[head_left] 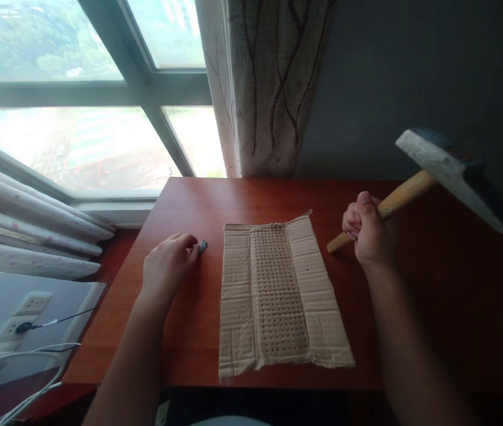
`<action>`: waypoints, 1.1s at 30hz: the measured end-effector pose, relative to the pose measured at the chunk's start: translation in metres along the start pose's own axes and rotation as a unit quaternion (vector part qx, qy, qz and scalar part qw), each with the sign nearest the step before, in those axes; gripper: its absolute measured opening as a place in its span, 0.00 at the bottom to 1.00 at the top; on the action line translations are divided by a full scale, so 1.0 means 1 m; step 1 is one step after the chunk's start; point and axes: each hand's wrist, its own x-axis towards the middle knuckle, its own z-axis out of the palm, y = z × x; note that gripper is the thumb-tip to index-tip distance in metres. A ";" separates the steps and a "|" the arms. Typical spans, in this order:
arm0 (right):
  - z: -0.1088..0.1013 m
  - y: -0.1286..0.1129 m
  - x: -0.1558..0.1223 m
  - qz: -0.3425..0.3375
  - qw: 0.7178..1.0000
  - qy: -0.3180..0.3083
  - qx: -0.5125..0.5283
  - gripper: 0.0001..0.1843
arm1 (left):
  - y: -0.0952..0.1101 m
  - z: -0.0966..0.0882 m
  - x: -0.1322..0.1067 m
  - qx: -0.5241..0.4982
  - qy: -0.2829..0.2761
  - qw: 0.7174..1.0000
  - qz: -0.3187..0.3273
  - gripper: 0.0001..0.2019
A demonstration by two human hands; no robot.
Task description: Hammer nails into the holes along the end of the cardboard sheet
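My left hand [169,260] rests low over the table, its fingers curled and pinched at the edge of a small bundle of thin, shiny nails [203,246]. The fingertips partly hide the bundle. On the right, my right hand [369,231] is wrapped round the wooden handle of a hammer [411,189]. Its metal head is raised to the upper right, and the handle's end points down toward the table. Between the hands lies a flat piece of cardboard [236,296], its middle strip dotted with rows of small holes. A few tiny metal pieces [277,225] show at its far edge.
The reddish wooden table [193,343] meets a dark wall [376,89] and a patterned curtain [273,83]. A window stands at the far left. Below it are wall sockets [34,303] with a black plug [24,327] and white cables [47,384].
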 end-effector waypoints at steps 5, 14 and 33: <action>-0.002 -0.001 -0.001 0.001 1.000 -0.003 0.029 0.31 | -0.003 0.002 0.005 -0.003 -0.012 1.000 -0.005 0.17; 0.000 -0.002 -0.004 -0.003 0.999 -0.014 0.042 0.29 | -0.002 0.001 0.006 -0.012 -0.024 1.000 -0.009 0.16; -0.002 0.003 -0.003 -0.010 0.998 -0.019 0.058 0.29 | -0.006 0.001 0.009 -0.025 0.021 0.999 -0.003 0.12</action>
